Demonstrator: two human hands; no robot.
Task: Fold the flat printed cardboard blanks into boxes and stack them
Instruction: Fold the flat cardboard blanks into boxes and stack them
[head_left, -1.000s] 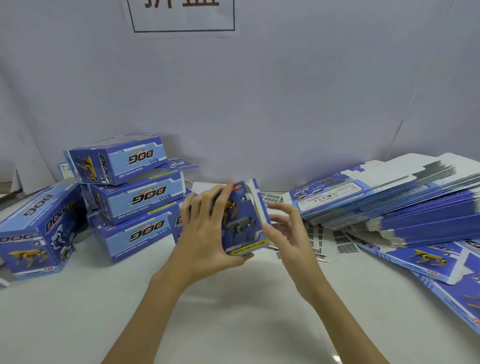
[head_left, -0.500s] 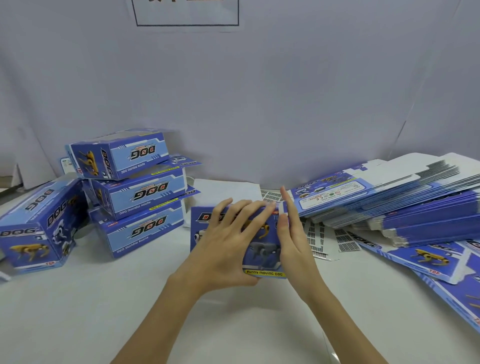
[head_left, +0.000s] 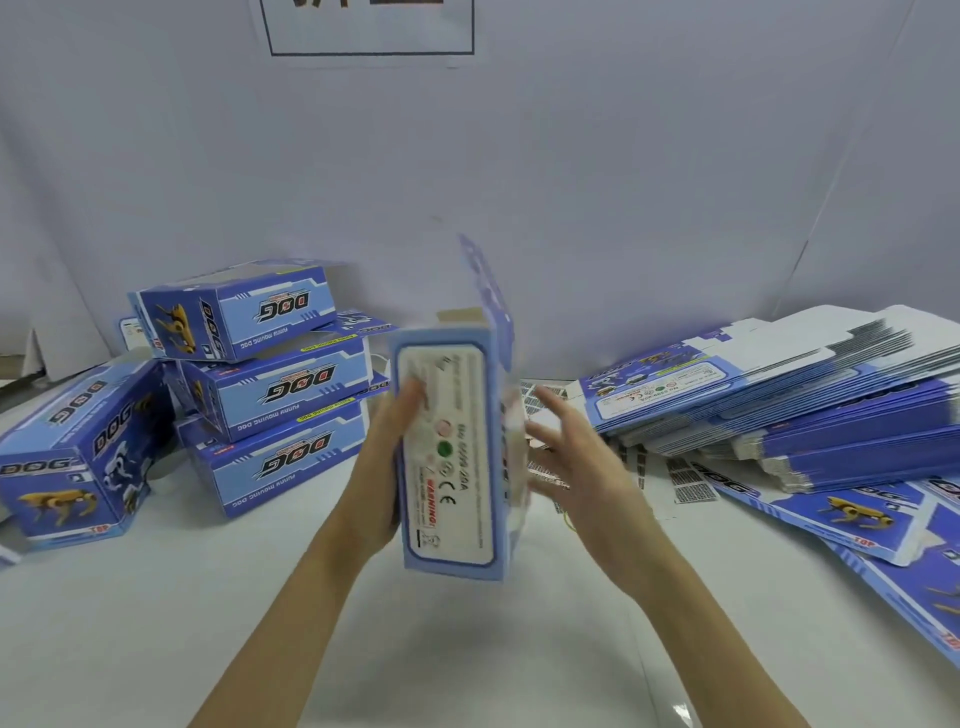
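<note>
Gripping the left side of a folded box (head_left: 448, 457), the left hand (head_left: 387, 467) holds it upright above the white tabletop (head_left: 260, 623), thumb over the pale label panel that faces the camera (green dot, CE mark and a red warning line are readable). A flap (head_left: 485, 291) stands open at the box's top end. The right hand (head_left: 576, 467) is just beside the box's right side, fingers spread and blurred; whether they touch the cardboard cannot be told, and that grip closes on nothing. To the left, three finished boxes form a stack (head_left: 270, 389), printed sides facing the camera with the lettering upside down. A fourth finished box (head_left: 78, 457) lies tilted further left, near the stack. To the right, a thick pile of flat blanks (head_left: 779, 405) rests on the tabletop, fanned out, with more loose blanks (head_left: 852, 514) spread in front of it. A sheet of barcode labels (head_left: 685, 483) lies between the hands and the pile. A pale backdrop (head_left: 571, 182) rises behind everything.
</note>
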